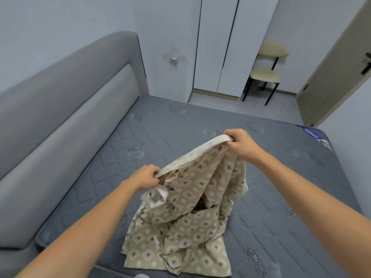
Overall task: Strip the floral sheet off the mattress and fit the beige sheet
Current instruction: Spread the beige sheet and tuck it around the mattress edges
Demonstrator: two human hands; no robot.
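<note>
Beige sheet [180, 217] bunched near mattress [180, 125] front edge, hem gripped by left hand [143, 176] & right hand [240, 144]. Headboard [70, 117] left; chair [267, 75] beyond; far-right corner label [315, 135] unreadable.

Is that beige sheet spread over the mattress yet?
No. The beige sheet hangs bunched from both hands' grip, its lower end piled on the bare grey mattress.

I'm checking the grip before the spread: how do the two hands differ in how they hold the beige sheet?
The right hand grips the beige sheet's pale edge higher and farther over the mattress; the left hand grips it lower and nearer. The right is closer to the bed's foot, the left closer to the headboard. Both have fingers curled round the same edge.
</note>
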